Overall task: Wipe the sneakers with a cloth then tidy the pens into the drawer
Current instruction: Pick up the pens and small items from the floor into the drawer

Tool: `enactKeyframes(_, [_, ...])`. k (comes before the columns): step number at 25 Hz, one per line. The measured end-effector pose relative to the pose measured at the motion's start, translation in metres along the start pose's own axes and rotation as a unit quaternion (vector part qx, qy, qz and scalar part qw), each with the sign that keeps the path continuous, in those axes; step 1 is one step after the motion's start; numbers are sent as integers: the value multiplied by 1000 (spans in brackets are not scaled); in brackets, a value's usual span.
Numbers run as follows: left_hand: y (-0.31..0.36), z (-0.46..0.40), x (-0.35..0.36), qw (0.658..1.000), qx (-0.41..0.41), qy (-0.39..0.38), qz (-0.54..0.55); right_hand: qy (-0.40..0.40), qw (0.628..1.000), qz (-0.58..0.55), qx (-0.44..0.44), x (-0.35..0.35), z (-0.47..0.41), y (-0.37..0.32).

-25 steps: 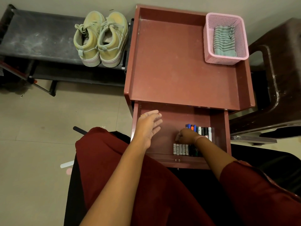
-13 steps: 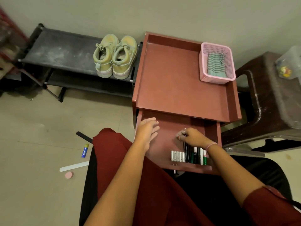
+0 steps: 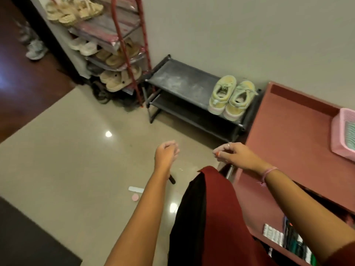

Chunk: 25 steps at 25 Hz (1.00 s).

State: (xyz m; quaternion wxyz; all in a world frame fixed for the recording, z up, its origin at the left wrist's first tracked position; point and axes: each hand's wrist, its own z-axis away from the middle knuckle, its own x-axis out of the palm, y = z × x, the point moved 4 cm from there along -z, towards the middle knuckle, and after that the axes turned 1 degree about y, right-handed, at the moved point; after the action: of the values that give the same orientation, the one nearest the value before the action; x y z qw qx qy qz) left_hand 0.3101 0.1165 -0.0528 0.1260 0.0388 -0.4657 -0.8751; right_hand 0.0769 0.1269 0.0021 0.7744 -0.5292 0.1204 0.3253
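- Beige glossy tile floor [image 3: 76, 160] was seen across the left and centre of the frame, with light glare spots on it.
- A plain pale wall [image 3: 230, 35] filled the upper right.
- A low black shoe bench [image 3: 178, 81] stood against the wall at upper centre; its top looked dusty.
- The yellow sneakers [image 3: 231, 96] were set as a pair on the right end of that bench, just beside the red cabinet [image 3: 292, 135].
- A tall red-framed shoe rack [image 3: 115, 54] loaded with sandals was seen at upper left.
- A pink basket [image 3: 340, 135] sat on the cabinet top at the right edge, a striped cloth [image 3: 350, 137] inside it.
- The open drawer [image 3: 255, 204] was at lower right; pens [image 3: 295, 242] lay in it, partly hidden by the right forearm.
- The left hand [image 3: 166, 154] was held over the floor at centre, fingers loosely curled, nothing held.
- The right hand [image 3: 233, 153] was held near the cabinet's left corner, fingers loosely bent, thumb and forefinger close; a pinch could not be told.
- A white strip [image 3: 135, 189] and a pink disc [image 3: 135, 197] lay on the floor, lower centre.
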Motion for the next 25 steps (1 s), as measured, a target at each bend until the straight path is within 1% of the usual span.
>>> enactKeyframes(2, [-15,-29,-53,998,-8,59,-15,-37,999,4,-3,34,-43,-28])
enactKeyframes(4, [-36,-51,-98,992,-32,113,-36,-67,998,14,7,71,-81,-47])
enactKeyframes(6, [-66,-69,-137,986,-67,141,-51,-93,995,35,24,111,-115,-53])
enactKeyframes(10, [-140,-102,-196,971,-132,165,-114,-116,988,53,85,183,-163,-30])
enactKeyframes(14, [-210,-116,-235,940,-199,192,-198,-122,984,85,99,237,-202,0])
enactKeyframes(18, [-261,-125,-254,920,-248,236,-189,-130,984,76,98,276,-224,29])
enactKeyframes(20, [-279,-129,-255,914,-261,244,-195,-111,987,51,107,283,-229,47])
enactKeyframes(22, [-300,-132,-254,912,-257,233,-221,-103,984,15,141,289,-226,78])
enactKeyframes(23, [-306,-133,-252,914,-243,216,-242,-103,981,7,163,288,-221,93])
enactKeyframes(25, [-318,-138,-242,916,-222,154,-298,-116,969,16,215,291,-213,121])
